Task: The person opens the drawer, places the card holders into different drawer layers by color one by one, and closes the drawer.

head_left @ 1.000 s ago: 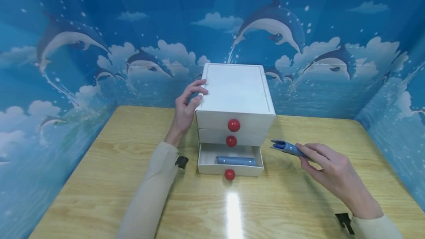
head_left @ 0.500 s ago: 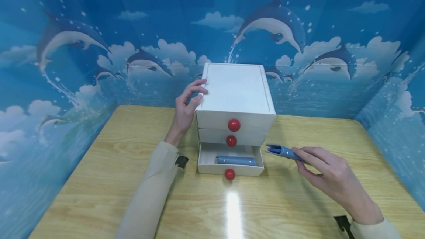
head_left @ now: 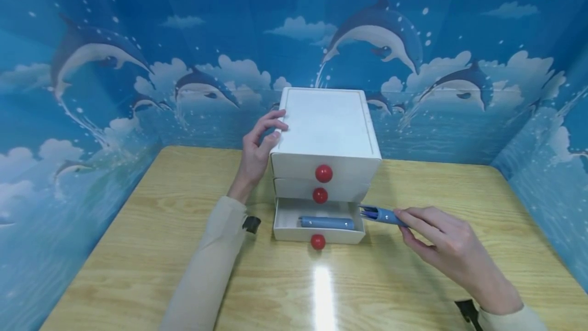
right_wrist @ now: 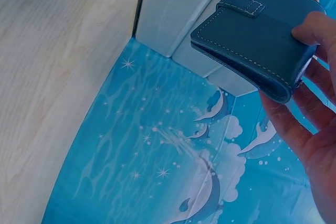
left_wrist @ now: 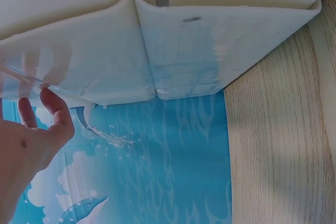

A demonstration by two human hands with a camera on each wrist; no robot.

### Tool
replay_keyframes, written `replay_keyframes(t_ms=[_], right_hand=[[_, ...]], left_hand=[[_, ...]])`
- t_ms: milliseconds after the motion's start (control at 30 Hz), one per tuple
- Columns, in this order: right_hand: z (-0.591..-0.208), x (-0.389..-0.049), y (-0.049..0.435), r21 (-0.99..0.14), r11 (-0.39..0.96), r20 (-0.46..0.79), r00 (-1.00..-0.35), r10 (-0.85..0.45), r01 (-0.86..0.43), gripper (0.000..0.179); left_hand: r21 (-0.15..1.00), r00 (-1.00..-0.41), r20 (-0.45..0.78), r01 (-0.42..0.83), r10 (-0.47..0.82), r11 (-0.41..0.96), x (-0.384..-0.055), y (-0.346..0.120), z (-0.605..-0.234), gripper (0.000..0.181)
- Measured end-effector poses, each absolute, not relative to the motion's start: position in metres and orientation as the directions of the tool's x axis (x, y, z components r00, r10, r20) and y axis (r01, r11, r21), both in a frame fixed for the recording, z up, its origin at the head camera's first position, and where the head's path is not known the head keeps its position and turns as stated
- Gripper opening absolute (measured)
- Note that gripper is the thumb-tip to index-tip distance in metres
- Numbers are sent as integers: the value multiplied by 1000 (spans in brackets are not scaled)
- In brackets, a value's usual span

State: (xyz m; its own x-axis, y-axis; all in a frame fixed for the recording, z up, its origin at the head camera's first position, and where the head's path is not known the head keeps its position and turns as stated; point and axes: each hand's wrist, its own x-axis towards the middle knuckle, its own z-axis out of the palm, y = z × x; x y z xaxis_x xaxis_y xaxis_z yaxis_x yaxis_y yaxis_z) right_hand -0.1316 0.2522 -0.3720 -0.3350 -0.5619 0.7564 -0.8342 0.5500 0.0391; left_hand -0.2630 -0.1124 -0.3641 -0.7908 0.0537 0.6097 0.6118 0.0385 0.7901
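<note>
My right hand point(head_left: 445, 244) pinches a blue wallet point(head_left: 386, 216) with thumb and fingers, just right of the bottom drawer point(head_left: 287, 235). In the right wrist view the wallet point(right_wrist: 257, 38) shows white stitching and a strap tab; the thumb lies on its face and fingers are underneath. Inside the pulled-out drawer lies another blue item point(head_left: 327, 223) with small studs, much like the wallet's edge. My left hand point(head_left: 257, 149) rests its fingers on the upper left edge of the white drawer cabinet point(head_left: 328, 121); in the left wrist view its fingertips touch the cabinet wall.
Two upper drawers with red round knobs point(head_left: 323, 173) are closed; a third red knob point(head_left: 318, 242) is on the bottom drawer. The cabinet stands on a wood-grain table point(head_left: 184, 249). A dolphin-print backdrop point(head_left: 206, 24) encloses the back and sides.
My right hand has moved left with the wallet, bringing its far end up to the drawer's right side. My left hand and the cabinet have stayed put.
</note>
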Motion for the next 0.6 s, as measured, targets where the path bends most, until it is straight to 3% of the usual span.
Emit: replay_keyframes(t_ms=[367,600], right_hand=[[-369,-131,235,52,500,750,-297,-591,-865,37],[-369,-130,222,42,494,731,-311,-608,-868,39]], left_hand=[[783,-784,619,621,59,33,-263,-112,-365,31],[788,-788,614,615,55,31,-264,-112,-365,30]])
